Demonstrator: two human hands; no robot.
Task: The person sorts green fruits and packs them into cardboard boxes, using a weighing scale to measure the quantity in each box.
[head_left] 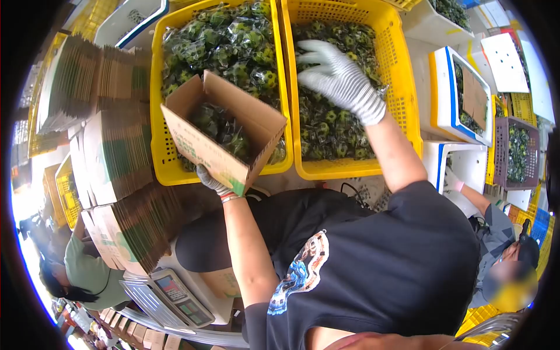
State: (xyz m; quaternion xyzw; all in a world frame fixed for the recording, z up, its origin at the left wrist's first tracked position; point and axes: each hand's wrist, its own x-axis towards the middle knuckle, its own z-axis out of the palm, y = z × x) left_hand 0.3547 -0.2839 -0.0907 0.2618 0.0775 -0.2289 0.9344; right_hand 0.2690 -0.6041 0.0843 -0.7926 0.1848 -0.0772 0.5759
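Note:
My left hand point(213, 182), in a dark grey glove, grips the lower edge of an open cardboard box point(204, 149). The box is tilted over the left yellow crate point(158, 125), with several small green plants in clear wrap point(221, 131) inside. My right hand point(326, 67), in a white glove with grey stripes, reaches over the right yellow crate point(402, 87). Its fingers are spread, and no item shows in it. Beneath it lie many small wrapped green plants point(335, 131). More wrapped plants point(245, 35) fill the left crate.
Stacks of flattened cardboard boxes point(116, 140) stand at the left. A scale point(181, 297) sits at lower left. White foam boxes point(437, 111) and a purple crate point(499, 154) are on the right. One person point(87, 268) is at far left, another point(496, 245) at far right.

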